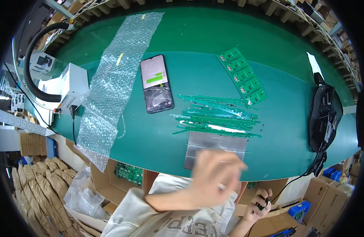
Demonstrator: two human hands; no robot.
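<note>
Strips [215, 118] of green board lie piled on the table [150, 142], just beyond a grey plate [215, 148]. Your left hand [215, 177] is blurred over the table edge, fingers loosely curled; its hold cannot be told. Your right hand [259, 205], lower, grips a small dark object [264, 204].

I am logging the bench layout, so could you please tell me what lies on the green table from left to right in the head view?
White box → bubble wrap strip → smartphone → pile of green strips → panel of green circuit boards → black pouch.
</note>
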